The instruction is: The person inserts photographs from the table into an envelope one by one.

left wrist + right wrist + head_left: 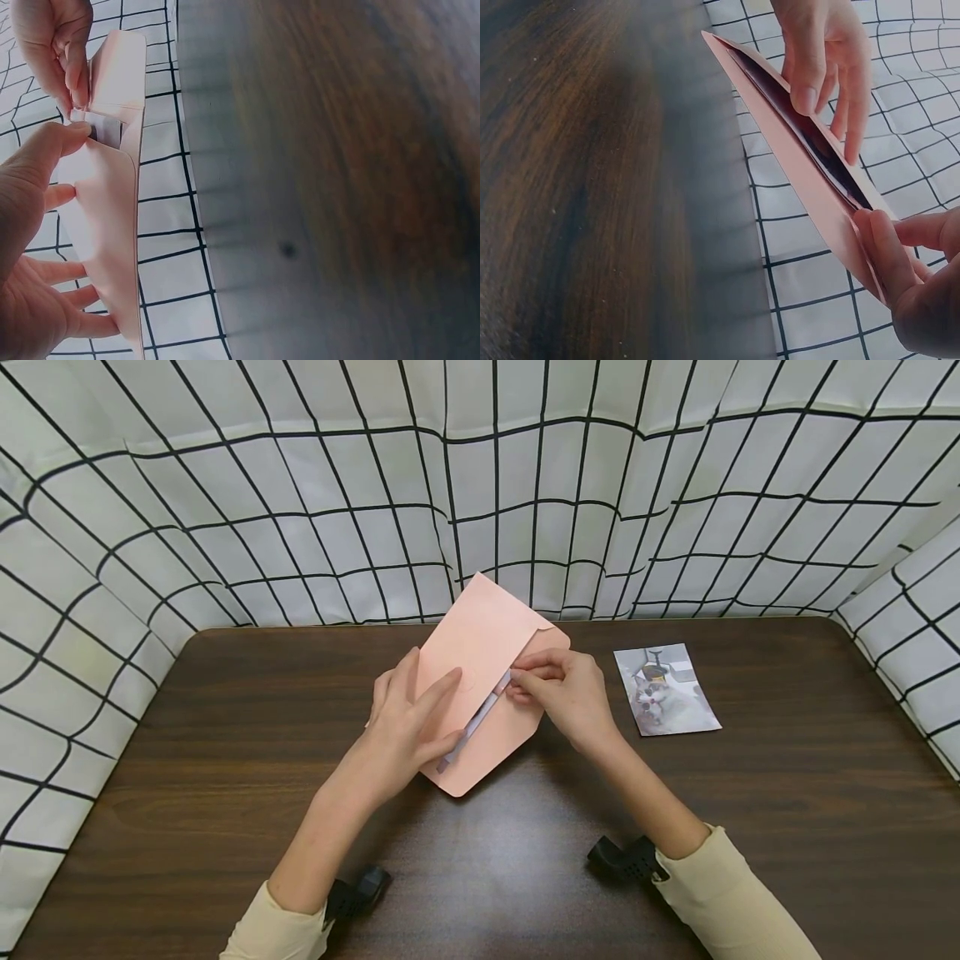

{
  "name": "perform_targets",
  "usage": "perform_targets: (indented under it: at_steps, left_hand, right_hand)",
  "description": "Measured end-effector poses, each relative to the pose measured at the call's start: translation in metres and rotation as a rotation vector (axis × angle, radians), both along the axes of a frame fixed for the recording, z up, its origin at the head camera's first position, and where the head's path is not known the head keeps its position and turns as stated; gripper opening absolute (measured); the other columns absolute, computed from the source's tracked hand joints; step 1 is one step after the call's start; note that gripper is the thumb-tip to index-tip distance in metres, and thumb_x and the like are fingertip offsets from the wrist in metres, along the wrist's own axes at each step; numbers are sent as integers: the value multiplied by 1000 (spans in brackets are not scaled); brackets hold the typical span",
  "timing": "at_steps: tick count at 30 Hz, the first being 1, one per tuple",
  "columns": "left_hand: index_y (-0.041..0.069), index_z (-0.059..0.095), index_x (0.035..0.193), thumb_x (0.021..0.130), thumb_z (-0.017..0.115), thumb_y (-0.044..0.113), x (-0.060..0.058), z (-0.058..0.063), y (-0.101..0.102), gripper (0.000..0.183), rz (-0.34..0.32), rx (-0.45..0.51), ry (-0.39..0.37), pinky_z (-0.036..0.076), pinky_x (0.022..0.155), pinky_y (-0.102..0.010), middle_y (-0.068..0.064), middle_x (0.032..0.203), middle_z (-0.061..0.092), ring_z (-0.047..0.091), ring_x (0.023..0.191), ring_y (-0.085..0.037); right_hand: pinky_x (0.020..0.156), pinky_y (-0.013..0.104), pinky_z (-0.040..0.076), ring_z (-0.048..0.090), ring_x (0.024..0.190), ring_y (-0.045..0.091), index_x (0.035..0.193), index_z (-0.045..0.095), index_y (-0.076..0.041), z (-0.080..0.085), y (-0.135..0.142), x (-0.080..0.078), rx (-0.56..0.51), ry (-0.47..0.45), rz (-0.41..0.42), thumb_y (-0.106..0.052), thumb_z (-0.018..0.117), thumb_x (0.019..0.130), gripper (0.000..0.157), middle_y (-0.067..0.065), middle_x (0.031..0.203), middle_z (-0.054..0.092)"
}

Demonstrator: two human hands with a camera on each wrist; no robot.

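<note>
A pink envelope (480,635) is held up at a slant over the table, its opening toward me. My left hand (408,718) grips it from the left, thumb at the opening and other fingers spread against the envelope. Inside the opening shows a narrow strip of a photo card (472,727), dark along its face (810,135) in the right wrist view. My right hand (562,693) pinches the upper right end of the card at the opening, beside the envelope's flap (502,735). Most of the card is hidden inside the envelope.
To the right on the dark wooden table (787,818) lies a photo print (667,693) of a white animal. A white curtain with black grid lines (480,477) stands along the back and sides of the table.
</note>
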State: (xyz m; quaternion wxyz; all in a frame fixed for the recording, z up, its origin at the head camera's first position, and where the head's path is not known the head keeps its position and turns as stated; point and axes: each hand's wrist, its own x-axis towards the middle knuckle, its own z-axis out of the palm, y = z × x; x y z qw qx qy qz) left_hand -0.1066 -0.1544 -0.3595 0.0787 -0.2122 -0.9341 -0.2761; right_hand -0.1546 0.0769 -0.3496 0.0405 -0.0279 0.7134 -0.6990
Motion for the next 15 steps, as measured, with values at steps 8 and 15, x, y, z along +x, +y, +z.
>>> perform_targets:
  at_steps: [8,15]
  left_hand:
    - [9,56,151,96,79,15,-3,-1,-4,60,9,0,-23,41,106,-71,-34,166,21,26,144,-57]
    - [8,55,151,97,79,15,-4,0,-9,60,18,5,-41,39,108,-71,-34,166,20,24,145,-57]
  right_hand:
    - [69,31,63,75,71,9,111,72,12,5,7,0,73,45,6,1,72,97,17,27,98,77]
    - [70,29,62,73,76,7,109,73,10,6,10,-2,167,128,-6,0,74,96,17,24,97,78]
